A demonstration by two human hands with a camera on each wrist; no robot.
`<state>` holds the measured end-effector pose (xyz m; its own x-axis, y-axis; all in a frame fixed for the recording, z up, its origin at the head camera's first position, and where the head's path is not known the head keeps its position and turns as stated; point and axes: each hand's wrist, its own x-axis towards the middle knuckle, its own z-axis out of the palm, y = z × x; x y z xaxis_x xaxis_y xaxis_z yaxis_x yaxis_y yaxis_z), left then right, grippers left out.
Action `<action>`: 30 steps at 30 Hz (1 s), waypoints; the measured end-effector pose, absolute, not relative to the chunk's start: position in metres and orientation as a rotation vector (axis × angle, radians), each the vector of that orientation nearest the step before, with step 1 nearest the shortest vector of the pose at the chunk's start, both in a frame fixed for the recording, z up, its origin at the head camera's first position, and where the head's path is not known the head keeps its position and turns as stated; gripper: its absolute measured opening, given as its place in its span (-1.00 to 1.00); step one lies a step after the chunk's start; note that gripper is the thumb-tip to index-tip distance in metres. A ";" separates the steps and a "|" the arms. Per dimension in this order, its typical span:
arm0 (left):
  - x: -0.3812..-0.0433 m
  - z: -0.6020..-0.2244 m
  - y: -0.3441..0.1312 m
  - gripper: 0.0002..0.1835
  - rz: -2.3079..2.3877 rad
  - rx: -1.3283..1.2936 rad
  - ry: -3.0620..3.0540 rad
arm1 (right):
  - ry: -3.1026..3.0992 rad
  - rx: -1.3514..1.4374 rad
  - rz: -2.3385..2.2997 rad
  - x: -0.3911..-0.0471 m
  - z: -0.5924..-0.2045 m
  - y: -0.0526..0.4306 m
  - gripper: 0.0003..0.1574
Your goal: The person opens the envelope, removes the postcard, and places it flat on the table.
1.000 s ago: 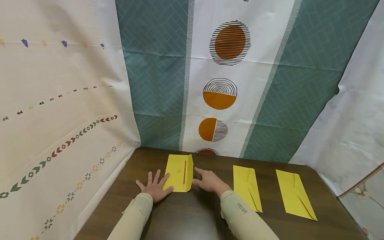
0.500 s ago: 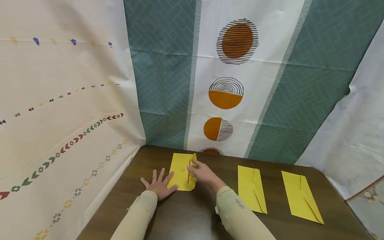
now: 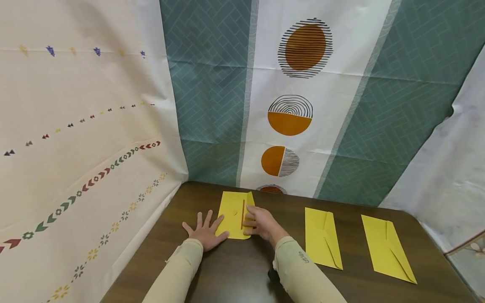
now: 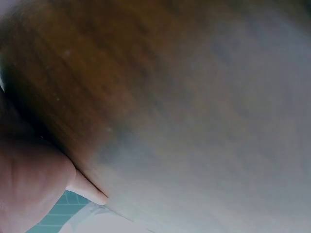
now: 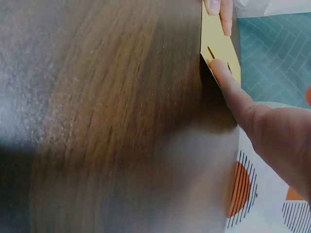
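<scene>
A yellow envelope (image 3: 229, 210) lies on the dark table, with a thin reddish-brown strip (image 3: 243, 213) along its right part, beside the flap. My left hand (image 3: 206, 235) rests with spread fingers at its lower left, thumb and forefinger on its edge. Over the envelope's right side, my right hand (image 3: 265, 223) touches the flap with its fingers; the thumb is lower, at the near corner. From the right wrist view, the right thumb (image 5: 227, 80) lies against the near edge of the envelope (image 5: 212, 31). The left wrist view shows only part of the left hand (image 4: 31, 187).
Two more yellow envelopes (image 3: 322, 237) (image 3: 388, 248) lie on the right of the table (image 3: 235, 269). Patterned cloths hang behind the table (image 3: 212, 105) and on the left (image 3: 83, 126).
The right hand has moved left from beside the envelope onto its flap, which stood partly raised before. The left hand has stayed in place. The view has shifted slightly.
</scene>
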<state>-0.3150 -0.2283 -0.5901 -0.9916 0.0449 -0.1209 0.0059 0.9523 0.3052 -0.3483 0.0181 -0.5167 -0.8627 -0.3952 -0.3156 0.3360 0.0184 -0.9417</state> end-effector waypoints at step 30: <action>-0.307 -0.572 -0.222 -0.04 0.411 0.021 2.926 | 1.950 0.057 -1.909 -0.355 -0.543 0.001 0.00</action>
